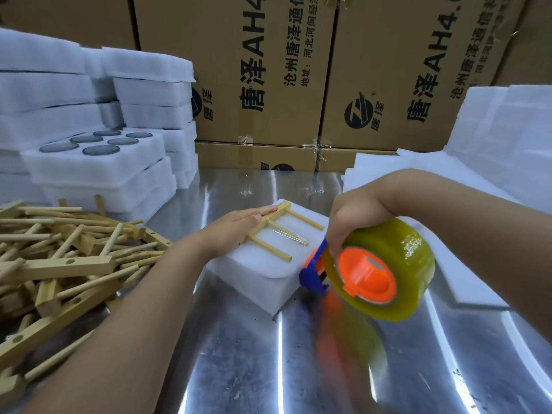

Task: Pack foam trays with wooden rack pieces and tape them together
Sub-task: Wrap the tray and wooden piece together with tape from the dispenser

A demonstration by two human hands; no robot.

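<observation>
1. While the left grip (239, 227) lies flat, fingers straight, on the back bar of the pale comb-shaped wooden rack piece (304, 219), we press straight down. That way the piece sits square on top of the white foam tray block (260, 273), which rests on the shiny metal desk (268, 369).
2. Our right grip (355, 216) is curled round the orange-and-blue tape dispenser (397, 255) with its fat yellowish roll, at the block's right edge and just above the desk.
3. We judge the taping to be under way: a thin clear tape strand (294, 238) glints across the pegs.
4. To do it well, we pull with even tension and lead the tape over the edge and down the side wall, so it binds rack and foam without creasing.
5. We mind the foam: it looks soft, so a hard pull may dent a corner or tip the block.
6. We hold our fingertips out of the tape's path and point the blue cutter (310, 276) away from them.
7. We leave the heap of loose wooden pieces (59, 258) alone at the left, well apart.
</observation>
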